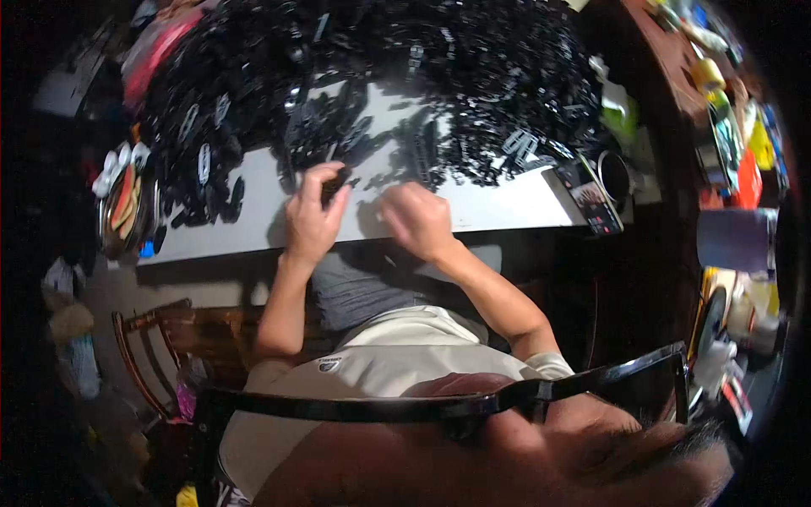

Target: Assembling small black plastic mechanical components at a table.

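My left hand (311, 218) is over the near edge of the white table (515, 207), its thumb and fingers closed round a small black elongated piece (335, 183). The exact kind of the piece is too dark to make out. To its right, my right hand (420, 221) hovers near the same edge, fingers bent and blurred by motion. Whether it holds anything is hidden. Beyond both hands, a large heap of small glossy black pieces (524, 76) covers the far part of the table. Looser black pieces (203, 198) lie at the left.
A phone (589, 196) lies at the table's right end, beside a round dark-rimmed cup (614, 174). Several pale clips (519, 145) lie on the heap. At the left stands a bowl (114, 241) with food slices. A wooden chair (152, 319) and a cluttered right-hand shelf (680, 63) flank me.
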`<state>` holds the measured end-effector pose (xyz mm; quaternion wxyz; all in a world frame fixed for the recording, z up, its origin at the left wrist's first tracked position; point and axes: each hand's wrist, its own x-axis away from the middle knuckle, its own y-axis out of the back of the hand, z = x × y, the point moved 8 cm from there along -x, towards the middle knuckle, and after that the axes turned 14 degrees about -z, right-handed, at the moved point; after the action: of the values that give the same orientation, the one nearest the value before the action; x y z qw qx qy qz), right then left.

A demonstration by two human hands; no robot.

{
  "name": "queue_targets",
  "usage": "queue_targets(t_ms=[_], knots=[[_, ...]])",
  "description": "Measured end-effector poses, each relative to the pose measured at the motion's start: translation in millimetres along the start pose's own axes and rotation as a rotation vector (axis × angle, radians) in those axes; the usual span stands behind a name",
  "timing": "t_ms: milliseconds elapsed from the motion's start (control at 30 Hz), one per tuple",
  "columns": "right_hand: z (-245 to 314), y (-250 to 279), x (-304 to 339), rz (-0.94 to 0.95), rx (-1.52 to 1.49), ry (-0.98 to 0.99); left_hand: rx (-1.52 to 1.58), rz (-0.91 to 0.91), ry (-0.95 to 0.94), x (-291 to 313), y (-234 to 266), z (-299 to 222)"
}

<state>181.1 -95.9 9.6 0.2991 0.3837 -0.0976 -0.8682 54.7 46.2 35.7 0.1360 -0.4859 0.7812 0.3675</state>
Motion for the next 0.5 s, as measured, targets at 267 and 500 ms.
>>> queue_targets(t_ms=[267,500], knots=[[-13,2,1,-0.166,-0.179,-0.244,0.363,0.100,0.326,34,-30,22],[-43,-3,25,-0.151,-0.587,-0.896,0.405,0.172,0.527,36,-42,25]])
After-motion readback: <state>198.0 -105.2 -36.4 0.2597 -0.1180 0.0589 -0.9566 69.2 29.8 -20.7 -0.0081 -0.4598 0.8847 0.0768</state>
